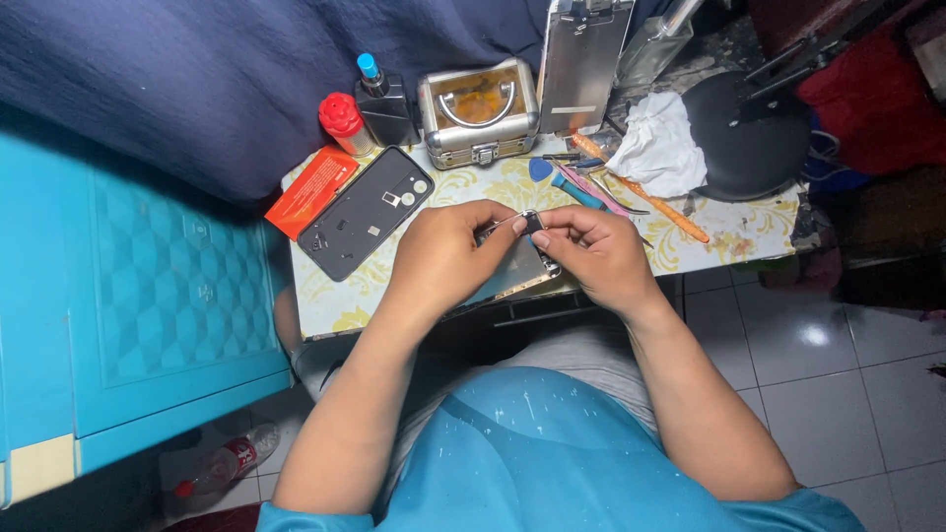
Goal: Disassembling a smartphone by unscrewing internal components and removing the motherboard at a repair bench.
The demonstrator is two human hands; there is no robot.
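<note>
Pinching small part (532,221), phone (517,266), both hands

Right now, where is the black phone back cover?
In the head view, the black back cover lies left of the left hand, beside the orange box.

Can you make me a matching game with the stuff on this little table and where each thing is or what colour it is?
Things:
1. phone back cover
2. metal case
3. cloth
4. bottle cap

Descriptions:
A. red
B. white and crumpled
C. black, lying flat left of the hands
D. silver, with a handle on top

Pairs: 1-C, 2-D, 3-B, 4-A
</note>
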